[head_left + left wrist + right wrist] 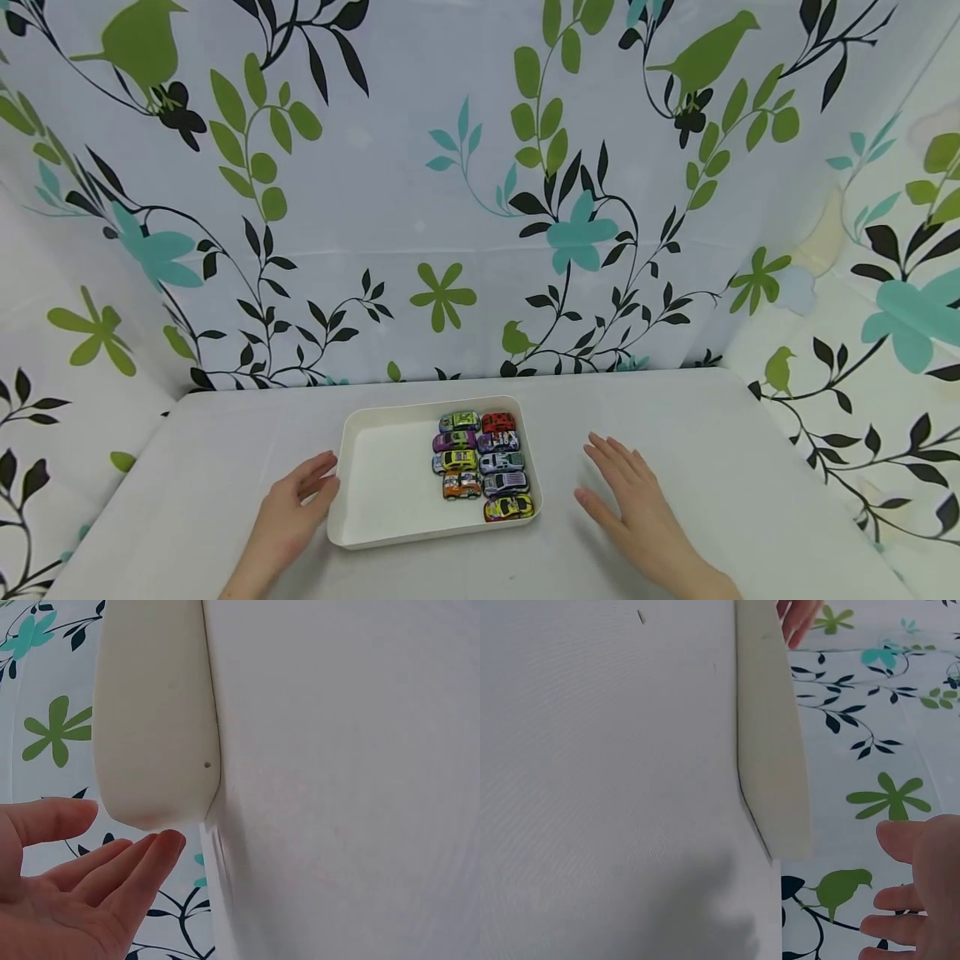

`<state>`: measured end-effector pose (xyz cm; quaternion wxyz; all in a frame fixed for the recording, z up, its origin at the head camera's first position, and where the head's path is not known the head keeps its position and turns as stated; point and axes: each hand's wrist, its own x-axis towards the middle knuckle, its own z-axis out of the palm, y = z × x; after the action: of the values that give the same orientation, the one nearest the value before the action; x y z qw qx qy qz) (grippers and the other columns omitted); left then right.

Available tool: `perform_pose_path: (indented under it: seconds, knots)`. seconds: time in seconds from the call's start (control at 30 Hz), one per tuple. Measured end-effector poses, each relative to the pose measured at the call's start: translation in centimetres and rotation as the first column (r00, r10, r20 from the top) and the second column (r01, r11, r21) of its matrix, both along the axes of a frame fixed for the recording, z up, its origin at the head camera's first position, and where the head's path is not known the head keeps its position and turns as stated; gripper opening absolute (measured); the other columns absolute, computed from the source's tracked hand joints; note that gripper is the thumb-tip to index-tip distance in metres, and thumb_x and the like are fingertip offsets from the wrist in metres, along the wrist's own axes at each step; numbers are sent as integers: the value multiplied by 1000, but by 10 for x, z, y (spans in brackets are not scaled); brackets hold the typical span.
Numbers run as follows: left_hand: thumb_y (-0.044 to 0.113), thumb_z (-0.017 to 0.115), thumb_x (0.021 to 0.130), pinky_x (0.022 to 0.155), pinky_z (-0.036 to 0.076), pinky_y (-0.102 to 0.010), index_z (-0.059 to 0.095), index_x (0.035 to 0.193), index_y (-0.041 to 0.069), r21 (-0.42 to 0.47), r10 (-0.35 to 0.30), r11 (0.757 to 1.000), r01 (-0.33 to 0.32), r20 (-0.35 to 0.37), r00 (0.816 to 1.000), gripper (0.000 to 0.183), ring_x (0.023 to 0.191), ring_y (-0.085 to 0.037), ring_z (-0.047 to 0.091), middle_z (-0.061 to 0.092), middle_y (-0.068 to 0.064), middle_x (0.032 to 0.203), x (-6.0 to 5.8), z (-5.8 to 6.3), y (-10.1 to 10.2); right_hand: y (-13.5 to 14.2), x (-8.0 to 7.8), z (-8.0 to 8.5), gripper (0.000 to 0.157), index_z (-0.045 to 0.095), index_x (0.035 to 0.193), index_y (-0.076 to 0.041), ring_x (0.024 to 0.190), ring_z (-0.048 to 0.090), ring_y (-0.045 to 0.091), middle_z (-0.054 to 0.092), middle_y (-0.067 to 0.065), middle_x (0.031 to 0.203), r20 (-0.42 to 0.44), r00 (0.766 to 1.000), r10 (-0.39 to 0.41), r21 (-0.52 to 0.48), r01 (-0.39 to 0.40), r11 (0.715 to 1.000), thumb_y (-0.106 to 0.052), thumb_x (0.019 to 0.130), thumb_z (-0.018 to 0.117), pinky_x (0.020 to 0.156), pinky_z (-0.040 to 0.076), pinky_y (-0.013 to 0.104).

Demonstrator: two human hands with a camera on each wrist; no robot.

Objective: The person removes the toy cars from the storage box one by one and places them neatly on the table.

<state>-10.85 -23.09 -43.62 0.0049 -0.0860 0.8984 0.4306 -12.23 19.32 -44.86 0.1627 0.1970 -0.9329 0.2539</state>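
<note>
A shallow white tray (390, 517) sits on the table, with several small toy cars (460, 461) grouped in two columns in its right part. The tray's left part shows bare floor. My left hand (288, 510) is at the tray's left rim, thumb and fingers apart and loosely bent. In the left wrist view, the fingertips of this hand (97, 892) come right up to the end wall of the tray (157, 712). To the right of the tray, my right hand (637, 508) hovers with its fingers extended, holding nothing. In the right wrist view it (922, 892) stands apart from the tray wall (772, 742).
The white table (750, 483) stretches out on both sides of the tray. Behind it hangs a cloth (390, 208) printed with leaves, birds and flowers, and similar cloth (825, 333) lines the sides.
</note>
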Motion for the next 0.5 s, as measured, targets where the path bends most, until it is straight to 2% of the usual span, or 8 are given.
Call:
perform_pose_path:
  seconds: [0.13, 0.23, 0.5]
  knots:
    - [10, 59, 98, 98, 55, -40, 42, 147, -5, 86, -33, 996, 30, 38, 999, 54, 128, -40, 56, 49, -27, 146, -1, -4, -3, -8, 0, 0, 55, 53, 143, -11, 141, 42, 29, 47, 3, 153, 48, 999, -4, -15, 5, 1000, -34, 96, 68, 115, 36, 53]
    - [6, 59, 96, 98, 55, -41, 40, 149, -4, 115, -42, 993, 32, 83, 996, 58, 131, -42, 53, 46, -27, 149, -3, -7, -4, -14, 0, 1, 54, 55, 142, -12, 138, 47, 27, 49, 2, 151, 60, 998, 3, -31, -1, 1000, -33, 95, 70, 109, 45, 52]
    - [0, 60, 95, 98, 56, -40, 40, 149, -4, 152, -59, 987, 43, 100, 993, 58, 134, -43, 50, 46, -27, 149, -2, -11, -8, -31, -3, 0, 49, 60, 137, -15, 131, 55, 21, 58, -2, 143, 82, 996, 32, -54, -27, 998, -29, 92, 73, 104, 51, 46]
